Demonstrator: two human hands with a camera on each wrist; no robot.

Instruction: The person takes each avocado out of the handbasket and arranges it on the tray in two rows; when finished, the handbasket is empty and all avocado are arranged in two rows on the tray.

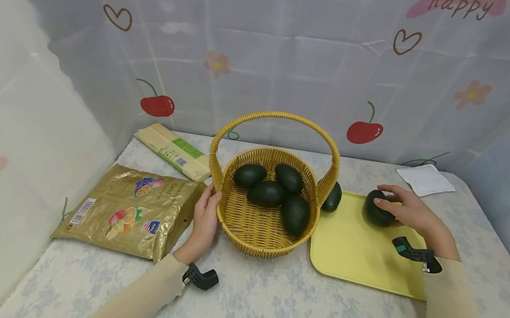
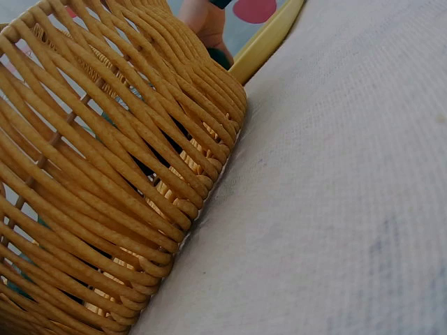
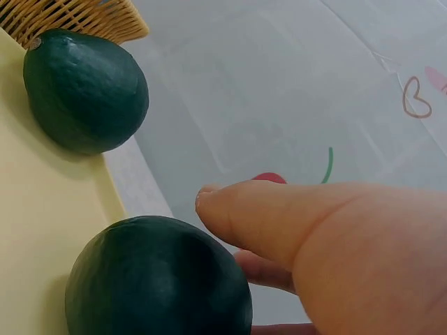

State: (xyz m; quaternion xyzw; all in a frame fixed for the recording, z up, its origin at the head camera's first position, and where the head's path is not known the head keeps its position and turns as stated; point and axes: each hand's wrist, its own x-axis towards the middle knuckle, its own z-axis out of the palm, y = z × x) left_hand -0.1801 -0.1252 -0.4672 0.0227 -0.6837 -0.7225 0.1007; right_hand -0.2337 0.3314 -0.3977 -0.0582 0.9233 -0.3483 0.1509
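A woven basket (image 1: 238, 224) with an arched handle holds several dark green avocados (image 1: 266, 194). My left hand (image 1: 204, 221) rests against its left outer side, thumb near the rim; some fingertips are hidden. In the left wrist view the basket's weave (image 2: 105, 160) fills the left half, and the left hand does not show. My right hand (image 1: 410, 211) is around an avocado (image 1: 377, 213) on the yellow tray (image 1: 356, 258). The right wrist view shows the thumb (image 3: 258, 213) straight and just off that avocado (image 3: 157, 279). Another avocado (image 1: 332, 198) lies at the tray's far left corner, partly behind the basket.
Left of the basket lies a gold candy bag (image 1: 128, 213), with a flat beige and green packet (image 1: 174, 150) behind it. A white folded cloth (image 1: 425, 179) is at the back right. A printed curtain (image 1: 283, 68) hangs behind the table.
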